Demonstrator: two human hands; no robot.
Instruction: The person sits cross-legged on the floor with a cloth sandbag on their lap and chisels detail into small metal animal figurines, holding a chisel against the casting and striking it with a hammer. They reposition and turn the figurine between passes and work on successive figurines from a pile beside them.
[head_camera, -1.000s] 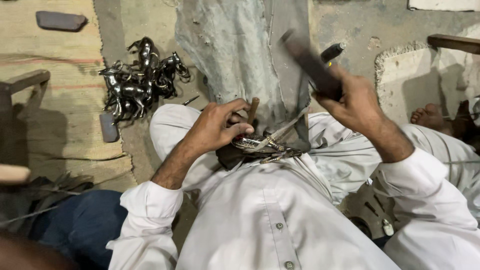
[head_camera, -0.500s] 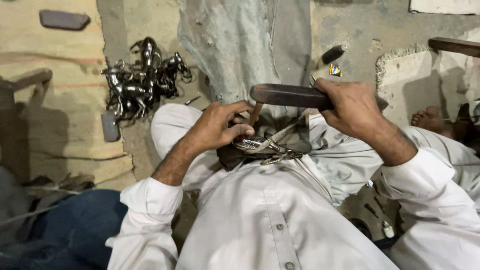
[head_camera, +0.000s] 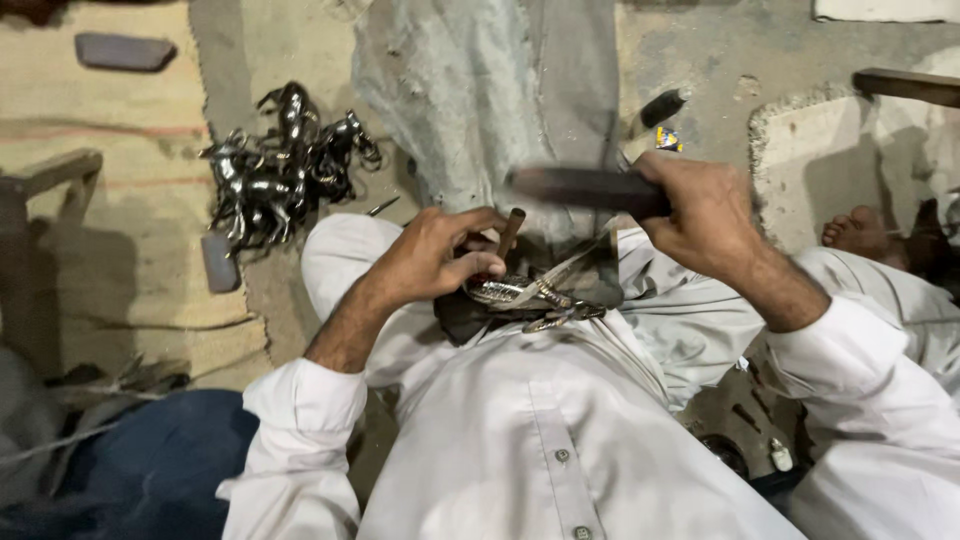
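I sit on the floor in white clothes. My left hand (head_camera: 440, 255) pinches a short brown rod-like punch (head_camera: 511, 228), standing on a shiny metal piece (head_camera: 525, 296) that lies in my lap on a dark pad. My right hand (head_camera: 705, 215) grips a dark hammer handle (head_camera: 585, 187), held level just above the punch and blurred by motion. The hammer's head is not clear to see.
A heap of shiny metal horse figurines (head_camera: 285, 165) lies on the floor at the upper left, with a flat grey stone (head_camera: 218, 262) beside it. A grey cloth (head_camera: 470, 100) stretches ahead. A bare foot (head_camera: 858, 228) shows at right; another person's blue-clad leg (head_camera: 150, 470) at lower left.
My right hand swung the hammer down from a raised, tilted pose to level above the punch. My left hand kept hold of the punch on the metal piece.
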